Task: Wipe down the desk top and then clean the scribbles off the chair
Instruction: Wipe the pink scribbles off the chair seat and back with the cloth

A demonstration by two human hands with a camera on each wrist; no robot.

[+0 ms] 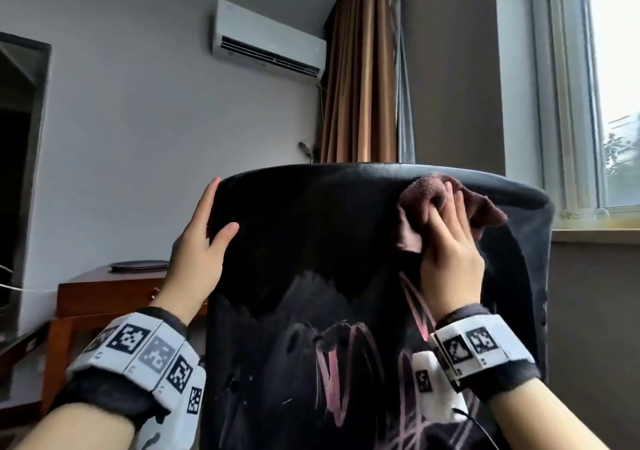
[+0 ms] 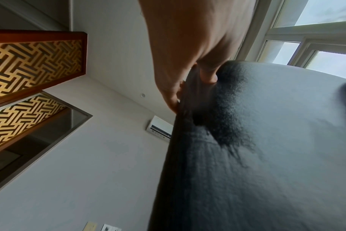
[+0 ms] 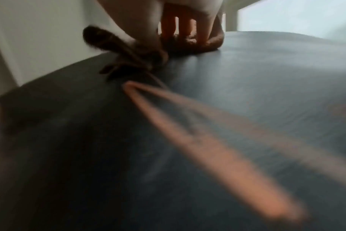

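The black leather chair back [image 1: 311, 241] fills the middle of the head view, with pink scribbles [image 1: 346, 363] across its lower half. My left hand [image 1: 221, 207] grips the chair's upper left edge, thumb on the near face and fingers round behind; the left wrist view shows the same hand [image 2: 188, 62] on that chair edge [image 2: 267, 140]. My right hand [image 1: 446, 231] holds a bunched brown-mauve cloth [image 1: 485, 210] against the chair's upper right, just below the top rim. In the right wrist view its fingers [image 3: 184, 26] dig into the cloth [image 3: 207, 43] above a blurred pink stroke [image 3: 188, 132].
A wooden desk [image 1: 104, 293] with a dark plate [image 1: 138, 265] stands behind the chair at the left. A dark framed panel [image 1: 17, 172] hangs on the left wall. An air conditioner [image 1: 270, 44], a brown curtain [image 1: 363, 68] and a window [image 1: 609, 85] lie beyond.
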